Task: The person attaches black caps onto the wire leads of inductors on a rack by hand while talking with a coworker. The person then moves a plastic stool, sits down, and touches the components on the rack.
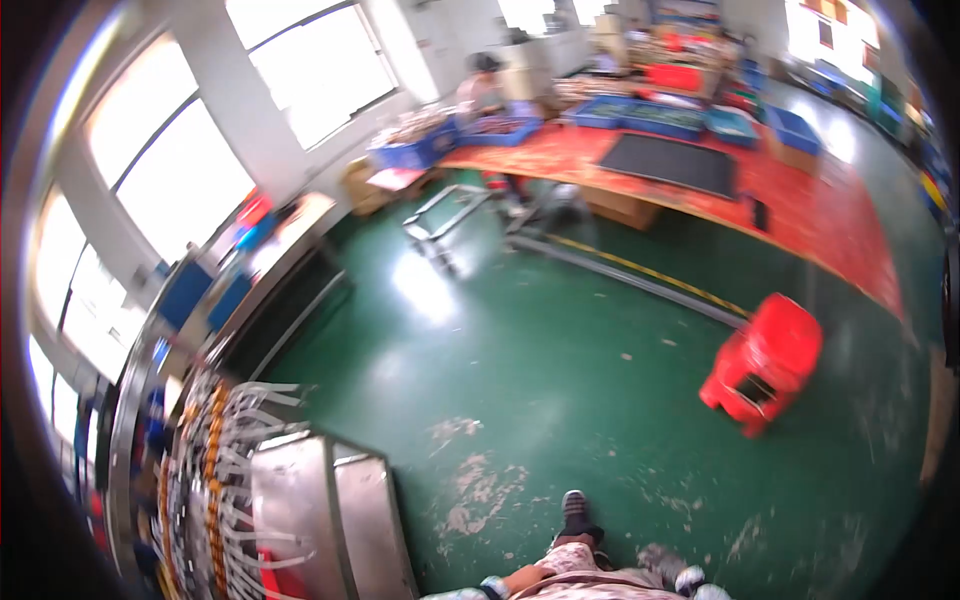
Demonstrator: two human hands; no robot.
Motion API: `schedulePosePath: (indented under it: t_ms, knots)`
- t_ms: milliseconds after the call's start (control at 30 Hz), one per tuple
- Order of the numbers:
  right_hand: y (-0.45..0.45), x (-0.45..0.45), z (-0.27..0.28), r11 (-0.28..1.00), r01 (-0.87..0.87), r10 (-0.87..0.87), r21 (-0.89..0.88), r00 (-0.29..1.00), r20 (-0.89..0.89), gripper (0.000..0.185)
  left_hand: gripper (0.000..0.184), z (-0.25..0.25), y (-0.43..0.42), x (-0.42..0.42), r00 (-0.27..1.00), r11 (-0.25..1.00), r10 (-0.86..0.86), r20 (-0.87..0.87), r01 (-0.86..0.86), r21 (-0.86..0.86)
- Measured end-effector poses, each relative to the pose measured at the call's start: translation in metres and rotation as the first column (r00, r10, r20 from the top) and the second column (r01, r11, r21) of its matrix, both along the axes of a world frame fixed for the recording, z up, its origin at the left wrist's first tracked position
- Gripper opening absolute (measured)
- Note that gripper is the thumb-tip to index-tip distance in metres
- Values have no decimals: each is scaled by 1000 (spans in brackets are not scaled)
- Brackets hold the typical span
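Note:
At the bottom edge, my left hand (528, 578) is low beside my patterned clothing (572, 562). A light sleeve and a dark band show at its wrist. Its fingers are smeared, and I can make out nothing held in it. Right of my body is a blurred greyish shape (658, 562) with a pale, sleeve-like patch (690, 580) beside it. This may be my right hand, but its fingers cannot be made out. One dark shoe (574, 503) points forward on the green floor (500, 370).
A red plastic stool (768, 355) stands at right. Beyond it runs a long red-topped table (835, 225) with blue bins (660, 120) and a black mat (670, 163). A metal machine (295, 500) with white tubes is at lower left. Another person (482, 90) is by the windows.

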State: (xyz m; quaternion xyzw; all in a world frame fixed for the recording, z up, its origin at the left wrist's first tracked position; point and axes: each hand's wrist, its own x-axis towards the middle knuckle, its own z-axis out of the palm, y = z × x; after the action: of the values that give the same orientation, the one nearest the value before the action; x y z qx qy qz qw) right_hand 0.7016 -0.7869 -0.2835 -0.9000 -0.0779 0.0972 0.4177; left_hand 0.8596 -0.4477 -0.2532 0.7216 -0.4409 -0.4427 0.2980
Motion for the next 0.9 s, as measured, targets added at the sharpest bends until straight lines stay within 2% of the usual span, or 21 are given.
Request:
schedulePosePath:
  t_ms: [33, 67, 100, 133, 200, 233, 267, 333, 400, 467, 600, 633, 667, 733, 767, 800, 867, 900]
  knots:
    - [-3, 5, -68, 975, -154, 102, -160, 950, -294, 20, 37, 19, -26, 26, 994, 985, -56, -97, 71, 158]
    - [-2, 40, 31, 964, -201, 160, -173, 961, -224, 22, 34, 9, -39, 40, 998, 998, -58, -25, 58, -12]
    - [-16, 38, -2, 980, -145, 121, -135, 977, -175, 24, 35, 31, -57, 58, 997, 993, 21, -77, -12, 115]
    - [-37, 32, -36, 992, -88, 74, -94, 988, -136, 27, 36, 48, -67, 78, 991, 996, 67, -112, -59, 72]
    - [-67, 52, -36, 989, -40, -6, -140, 949, -314, 27, 35, 58, -88, 109, 994, 986, 72, -85, -58, 153]
    - [-81, 68, -34, 985, -41, -25, -169, 926, -376, 27, 34, 94, -95, 124, 994, 986, 91, -57, -82, 144]
    - [-96, 86, -32, 980, -59, -25, -189, 909, -416, 27, 34, 70, -96, 127, 984, 982, 167, -57, -161, 98]
    - [-121, 126, -31, 968, -117, 3, -220, 889, -458, 27, 34, 69, -96, 134, 935, 941, 336, -111, -338, 0]
    - [-139, 165, -31, 953, -187, 51, -238, 875, -481, 27, 32, 59, -96, 141, 924, 927, 375, -73, -373, 42]
    - [-156, 202, -35, 933, -260, 113, -247, 867, -486, 27, 31, 41, -95, 136, 860, 861, 509, -31, -509, 4]
    - [-177, 281, -58, 863, -447, 313, -238, 840, -442, 28, 32, 62, -95, 126, 761, 753, 649, 5, -643, 141]
    - [-180, 302, -69, 831, -504, 382, -234, 824, -418, 28, 32, 78, -98, 123, 720, 699, 694, -14, -669, 251]
    - [-183, 322, -79, 793, -563, 456, -235, 803, -384, 28, 32, 71, -98, 111, 681, 658, 732, -14, -701, 275]
    - [-188, 360, -100, 692, -672, 604, -264, 739, -297, 28, 31, 51, -112, 83, 487, 470, 872, 45, -860, 197]
    - [-186, 380, -109, 637, -715, 672, -289, 698, -245, 28, 32, 62, -120, 72, 359, 334, 931, 68, -912, 237]
    - [-180, 398, -119, 583, -747, 733, -318, 653, -189, 28, 33, 68, -126, 61, 316, 285, 947, 64, -914, 290]
    - [-166, 429, -138, 497, -783, 827, -374, 558, -69, 28, 34, 68, -147, 32, 131, 126, 991, -5, -944, 305]
    - [-158, 444, -148, 565, -784, 798, -259, 598, -71, 28, 35, 51, -159, 11, 110, 101, 994, 15, -956, 274]
